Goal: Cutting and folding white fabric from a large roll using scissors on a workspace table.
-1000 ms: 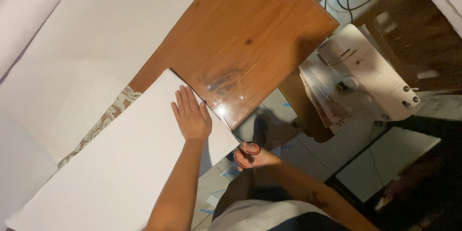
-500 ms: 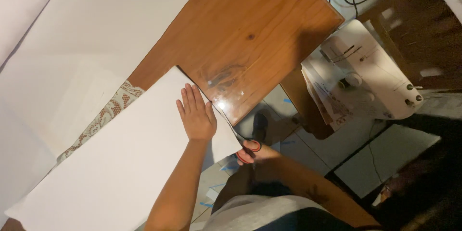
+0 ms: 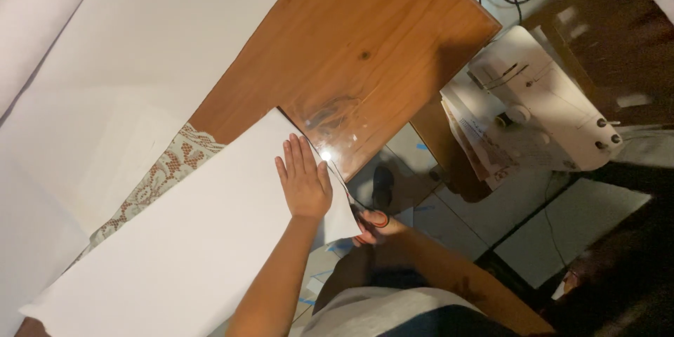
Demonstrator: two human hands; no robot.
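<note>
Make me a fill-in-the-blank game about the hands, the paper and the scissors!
1. The left hand lies flat on a big sheet of ____ paper.
2. The right hand holds the ____, which have red handles.
3. A strip of ____ peeks out from under the paper.
4. The table is made of ____.

Missing words: white; scissors; lace; wood

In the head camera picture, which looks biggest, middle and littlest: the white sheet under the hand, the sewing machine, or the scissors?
1. White sheet, largest by far.
2. Sewing machine, though it sits lower and farther from the camera, so it may look smaller than it is.
3. Scissors, smallest; only partly visible in the right hand.
</note>
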